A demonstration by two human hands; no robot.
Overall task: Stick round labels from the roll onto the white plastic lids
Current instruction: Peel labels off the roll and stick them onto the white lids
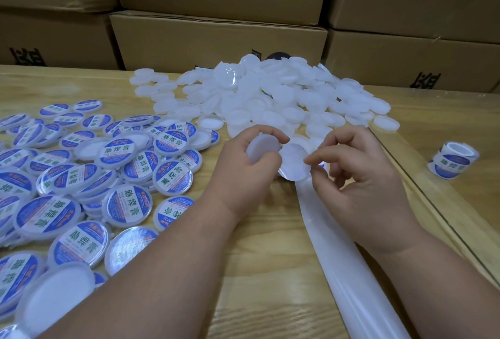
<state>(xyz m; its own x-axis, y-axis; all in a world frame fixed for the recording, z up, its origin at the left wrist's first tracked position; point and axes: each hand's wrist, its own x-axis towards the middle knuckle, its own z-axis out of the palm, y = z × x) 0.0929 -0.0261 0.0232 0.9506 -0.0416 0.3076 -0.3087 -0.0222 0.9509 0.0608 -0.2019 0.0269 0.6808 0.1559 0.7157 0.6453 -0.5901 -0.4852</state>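
labelled lids (81, 176) on table (270, 244), left | bare lids pile (270, 95) behind hands, centre | label roll (453, 160) far right | backing strip (351, 257) under right hand (359, 176) | cardboard boxes (216, 36) stacked behind table

A single wide-angle view comes from a camera worn on the person's head, looking forward and steeply down over a wooden table (265, 236). It sits close: both forearms enter from the near bottom edge and the left hand (243, 176) and right hand (359, 176) fill the middle of the frame. The near table edge is out of sight below. Toward the far side the view reaches a wall of stacked cardboard boxes (216, 38) that closes off the top. The wide lens bends straight lines near the borders, so the table's right edge (422, 190) runs diagonally. No second view exists, so nothing is shared.
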